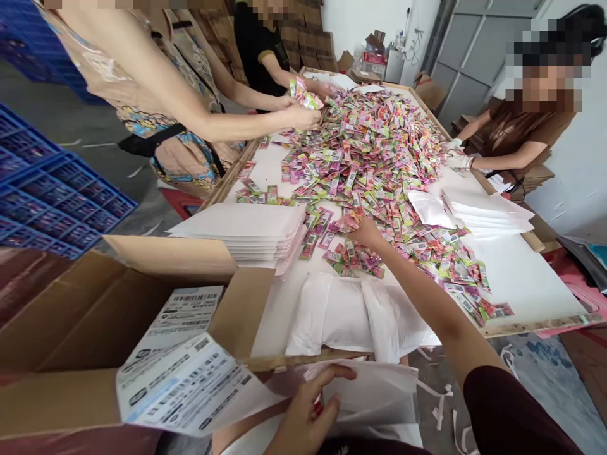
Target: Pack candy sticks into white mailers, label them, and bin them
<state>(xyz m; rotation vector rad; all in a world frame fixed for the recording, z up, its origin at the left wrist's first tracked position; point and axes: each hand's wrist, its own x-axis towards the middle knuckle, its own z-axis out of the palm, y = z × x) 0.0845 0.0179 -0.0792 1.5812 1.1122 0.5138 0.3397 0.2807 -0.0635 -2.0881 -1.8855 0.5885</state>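
Note:
My right hand point(364, 231) reaches over the near part of a heap of small printed packets point(374, 139), pink and green. Its fingers are closed on some of these packets at the heap's edge; how many is hidden. Low in the view my left hand point(310, 404) hovers over a white plastic bag point(374, 392) at my lap. Thumb and index finger are apart and curved; the other fingers are partly hidden. Between me and the heap, stuffed white pouches point(344, 313) lie along the table's near edge.
A cardboard box point(61, 316) with printed label sheets point(184, 373) stands at left. White mailers are stacked left point(237, 224) and right point(488, 212). Blue crates point(57, 189) stand beyond. Several co-workers surround the table point(531, 278); one person's hands point(303, 114) hold packets.

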